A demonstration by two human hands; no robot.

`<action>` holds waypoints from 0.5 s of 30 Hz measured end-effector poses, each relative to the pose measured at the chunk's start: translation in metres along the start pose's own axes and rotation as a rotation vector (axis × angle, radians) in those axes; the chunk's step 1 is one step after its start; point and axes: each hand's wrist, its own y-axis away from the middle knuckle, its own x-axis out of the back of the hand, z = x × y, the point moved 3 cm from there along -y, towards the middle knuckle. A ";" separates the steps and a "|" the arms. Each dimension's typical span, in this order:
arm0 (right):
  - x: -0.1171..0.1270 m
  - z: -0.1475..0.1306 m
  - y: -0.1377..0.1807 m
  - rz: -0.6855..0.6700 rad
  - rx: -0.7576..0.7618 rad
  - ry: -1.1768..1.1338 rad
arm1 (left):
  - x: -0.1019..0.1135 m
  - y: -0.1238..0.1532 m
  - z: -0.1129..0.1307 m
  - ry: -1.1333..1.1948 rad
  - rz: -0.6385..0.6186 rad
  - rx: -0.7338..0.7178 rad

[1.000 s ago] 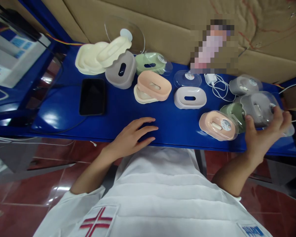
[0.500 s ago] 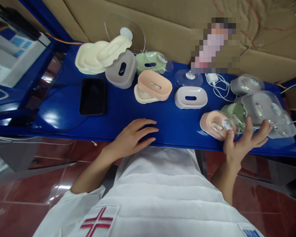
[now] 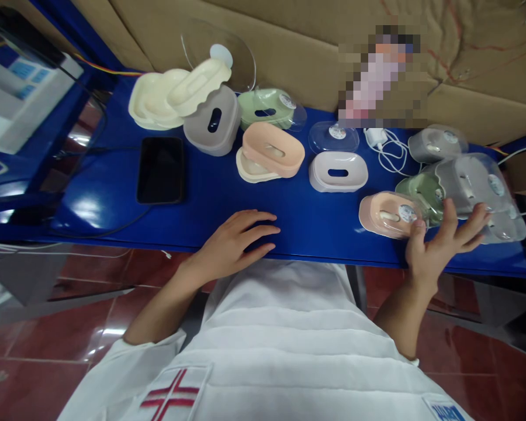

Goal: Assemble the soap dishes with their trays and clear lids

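My left hand [image 3: 241,240] rests near the front edge of the blue table [image 3: 219,204], fingers stretched out and holding nothing. On the right, my right hand [image 3: 440,242] has its fingers spread, with the thumb at a peach soap dish [image 3: 379,213] under a clear cover. Its fingertips reach over the front of a green soap dish [image 3: 427,190] and grey soap dishes [image 3: 460,181], also with clear covers; whether they press on these I cannot tell. A white oval soap dish [image 3: 339,181] with a slot sits between my hands, further back.
A black tablet [image 3: 161,171] lies at the left. Behind stand a peach tray [image 3: 274,146] on a cream piece [image 3: 255,169], a grey tray [image 3: 214,128], a green tray [image 3: 263,111] and cream pieces [image 3: 158,99]. A white charger with cable [image 3: 377,137] lies before a cardboard wall [image 3: 289,52].
My right hand has shifted slightly right, fingers still spread. The peach soap dish by its thumb has turned and moved a little right and back. My left hand stays put.
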 end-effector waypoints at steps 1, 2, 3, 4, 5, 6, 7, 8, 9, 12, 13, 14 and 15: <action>0.001 -0.003 0.000 0.024 0.010 -0.001 | 0.000 0.000 0.000 0.002 0.002 -0.002; 0.003 -0.008 0.000 0.051 0.031 -0.004 | 0.000 0.000 0.000 0.004 0.003 -0.003; 0.005 -0.015 0.001 0.082 0.060 -0.012 | 0.000 -0.001 0.001 0.008 0.003 -0.001; 0.007 -0.023 0.001 0.114 0.100 -0.027 | 0.000 -0.001 0.001 0.012 0.004 0.001; 0.010 -0.034 0.002 0.143 0.142 -0.048 | 0.000 -0.001 0.001 0.015 0.005 0.003; 0.012 -0.046 0.003 0.168 0.185 -0.075 | 0.000 -0.001 0.000 0.017 0.006 0.006; 0.015 -0.059 0.003 0.175 0.226 -0.104 | 0.000 -0.001 0.000 0.016 0.008 0.005; 0.017 -0.073 0.003 0.169 0.261 -0.129 | 0.000 -0.001 0.000 0.015 0.010 0.003; 0.018 -0.087 0.003 0.142 0.291 -0.149 | 0.000 0.000 0.000 0.012 0.010 -0.001; 0.020 -0.126 -0.002 -0.002 0.378 -0.205 | 0.000 0.001 0.001 0.004 0.006 -0.006; 0.020 -0.137 -0.004 -0.044 0.407 -0.227 | 0.000 0.001 0.001 0.003 0.000 0.005; 0.019 -0.147 -0.006 -0.073 0.434 -0.252 | 0.000 0.002 0.001 0.004 -0.007 0.025; 0.018 -0.156 -0.008 -0.102 0.456 -0.278 | -0.001 0.001 0.001 0.004 -0.008 0.051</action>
